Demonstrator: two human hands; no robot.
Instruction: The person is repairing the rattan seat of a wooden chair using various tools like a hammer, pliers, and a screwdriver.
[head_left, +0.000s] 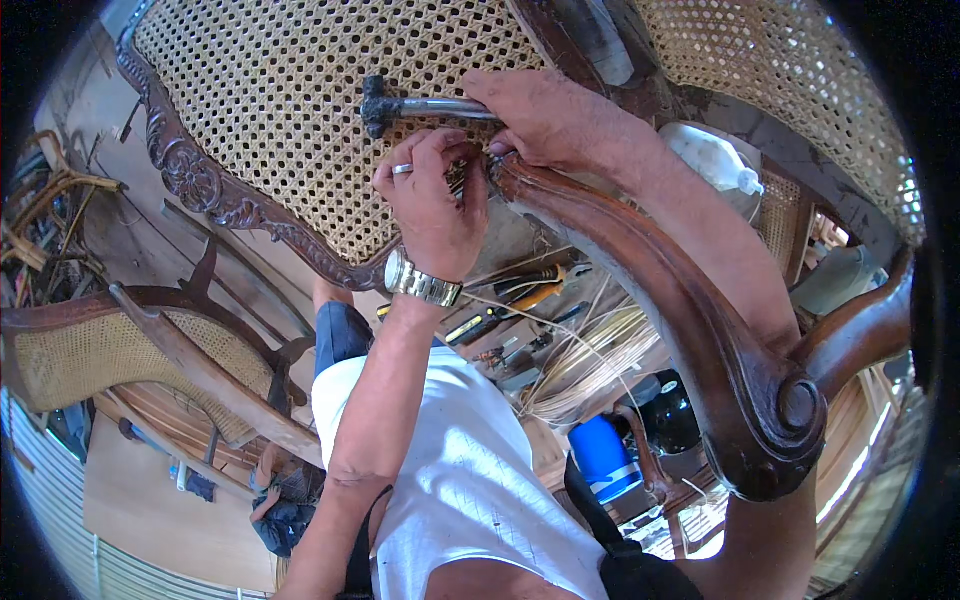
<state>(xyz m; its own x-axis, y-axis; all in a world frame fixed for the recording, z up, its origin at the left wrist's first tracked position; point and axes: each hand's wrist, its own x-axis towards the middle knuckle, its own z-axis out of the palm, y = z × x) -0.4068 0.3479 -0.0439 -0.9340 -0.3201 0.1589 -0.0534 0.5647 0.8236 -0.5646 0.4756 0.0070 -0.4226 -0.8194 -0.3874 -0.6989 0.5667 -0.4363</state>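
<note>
In my right hand (535, 110) is a hammer (440, 108), gripped by its metal shaft. The dark head points left over the woven cane panel (300, 90). Just below the hammer, my left hand (435, 195) is closed in a pinch at the edge of the cane. What its fingers hold is hidden, though a thin shiny bit shows between them. Both hands are close to the end of a carved dark wooden armrest (640, 270). My right forearm reaches across from the far side of that armrest. A carved wooden frame (190, 180) borders the panel on the left.
Pliers, a screwdriver and other hand tools (500, 310) lie below my hands, beside a bundle of cane strands (600, 350). A white plastic bottle (710, 155) lies right of my forearm. Another cane chair (150, 350) stands at left. A person (285, 510) is at lower left.
</note>
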